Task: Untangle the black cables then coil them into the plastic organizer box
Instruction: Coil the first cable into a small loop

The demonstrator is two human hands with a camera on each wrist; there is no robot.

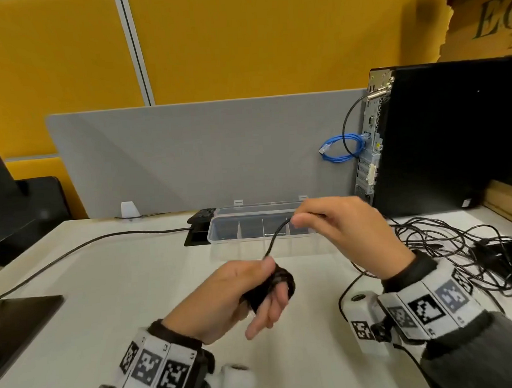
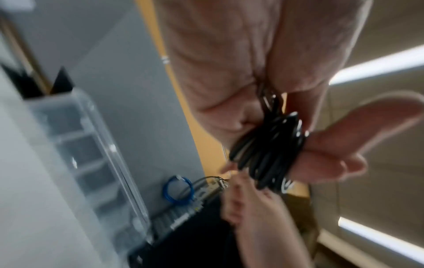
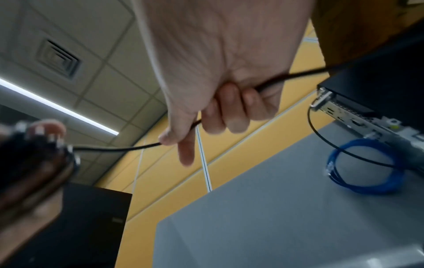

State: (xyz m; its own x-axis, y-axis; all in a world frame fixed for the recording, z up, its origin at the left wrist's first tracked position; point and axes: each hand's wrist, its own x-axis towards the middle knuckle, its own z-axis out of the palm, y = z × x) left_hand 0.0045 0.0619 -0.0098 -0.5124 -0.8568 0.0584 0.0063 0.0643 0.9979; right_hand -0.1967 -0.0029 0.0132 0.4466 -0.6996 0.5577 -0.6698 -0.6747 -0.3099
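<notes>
1. A pale worktop (image 1: 128, 285) is seen.
2. A clear organizer box (image 1: 221, 232), lid open, is set at the far middle.
3. Tangled black cables (image 1: 462, 247) are spread on the right.
4. A black computer tower (image 1: 443, 140) stands far right.

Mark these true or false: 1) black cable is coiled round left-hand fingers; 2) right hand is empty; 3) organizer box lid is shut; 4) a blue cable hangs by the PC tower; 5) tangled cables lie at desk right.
1) True: the coil wraps fingers of the left hand.
2) False: the right hand pinches the cable running to the coil.
3) False: the organizer box is open.
4) True: blue cable beside the PC tower.
5) True: tangled cables.
</notes>
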